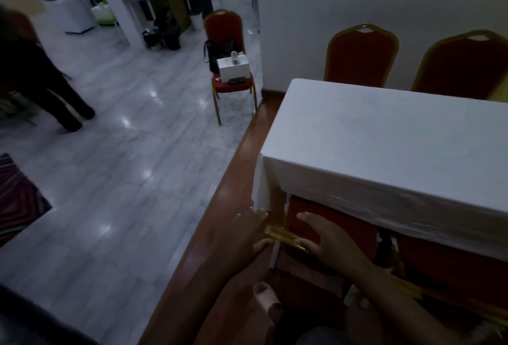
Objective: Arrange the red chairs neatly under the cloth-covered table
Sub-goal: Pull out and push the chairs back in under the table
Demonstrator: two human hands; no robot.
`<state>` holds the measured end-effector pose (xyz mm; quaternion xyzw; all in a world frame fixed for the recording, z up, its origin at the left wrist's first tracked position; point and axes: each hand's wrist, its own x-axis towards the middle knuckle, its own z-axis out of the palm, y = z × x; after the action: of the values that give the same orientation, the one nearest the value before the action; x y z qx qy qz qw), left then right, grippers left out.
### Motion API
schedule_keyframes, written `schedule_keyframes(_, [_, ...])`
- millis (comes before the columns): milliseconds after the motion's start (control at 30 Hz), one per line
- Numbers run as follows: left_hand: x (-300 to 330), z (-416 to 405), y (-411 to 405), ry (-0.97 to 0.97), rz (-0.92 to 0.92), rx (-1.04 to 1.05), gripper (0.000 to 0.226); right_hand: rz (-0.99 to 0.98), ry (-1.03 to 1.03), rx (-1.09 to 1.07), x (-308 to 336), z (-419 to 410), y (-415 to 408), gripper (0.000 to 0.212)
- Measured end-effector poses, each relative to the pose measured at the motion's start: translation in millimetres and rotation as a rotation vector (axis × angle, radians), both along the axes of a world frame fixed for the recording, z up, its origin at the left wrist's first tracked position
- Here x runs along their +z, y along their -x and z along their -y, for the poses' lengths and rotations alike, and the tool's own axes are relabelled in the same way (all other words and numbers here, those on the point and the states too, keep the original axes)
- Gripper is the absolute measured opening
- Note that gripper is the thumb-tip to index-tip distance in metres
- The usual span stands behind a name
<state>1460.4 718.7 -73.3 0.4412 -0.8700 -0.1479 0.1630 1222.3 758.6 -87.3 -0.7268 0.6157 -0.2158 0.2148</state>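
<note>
A table draped in a white cloth [384,138] fills the right half of the view. On its near side, a red chair with a gold frame [338,223] is pushed partly under the cloth. My left hand [244,234] rests on the chair's left gold corner. My right hand [327,237] lies flat on the red backrest with its thumb by the gold bar. A second red chair [453,265] stands to the right of it. Two more red chairs [360,56] [464,64] stand behind the table against the wall.
Another red chair [228,53] holding a white box and a black bag stands on the marble floor by the wall corner. A person in dark trousers [55,91] stands at the left. A patterned rug [16,196] lies at the left edge. My foot [268,300] is below.
</note>
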Motion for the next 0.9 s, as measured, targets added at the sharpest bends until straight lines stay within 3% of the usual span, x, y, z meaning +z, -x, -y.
schedule_keyframes(200, [0.1, 84.6, -53.0, -0.02, 0.089, 0.049, 0.062, 0.069, 0.054, -0.003, 0.3, 86.7, -57.6, 0.065])
schedule_keyframes(400, [22.5, 160.1, -118.0, -0.117, 0.037, 0.209, 0.065, 0.132, -0.02, 0.043, 2.9, 184.1, -121.9, 0.071])
schedule_keyframes(500, [34.6, 194.2, -152.4, -0.131, -0.006, 0.292, 0.06, 0.109, -0.091, 0.148, 11.4, 229.8, -152.1, 0.072])
schedule_keyframes(600, [20.7, 230.0, -183.2, -0.191, -0.015, 0.358, 0.064, 0.045, -0.02, 0.139, 12.7, 278.8, -176.7, 0.076])
schedule_keyframes(733, [1.2, 297.9, -198.4, -0.224, 0.028, 0.274, 0.066, 0.014, -0.028, 0.108, 0.1, 336.3, -192.8, 0.076])
schedule_keyframes(900, [6.7, 416.7, -197.8, -0.271, 0.018, 0.137, 0.066, 0.06, -0.071, -0.076, -2.4, 403.8, -211.8, 0.074])
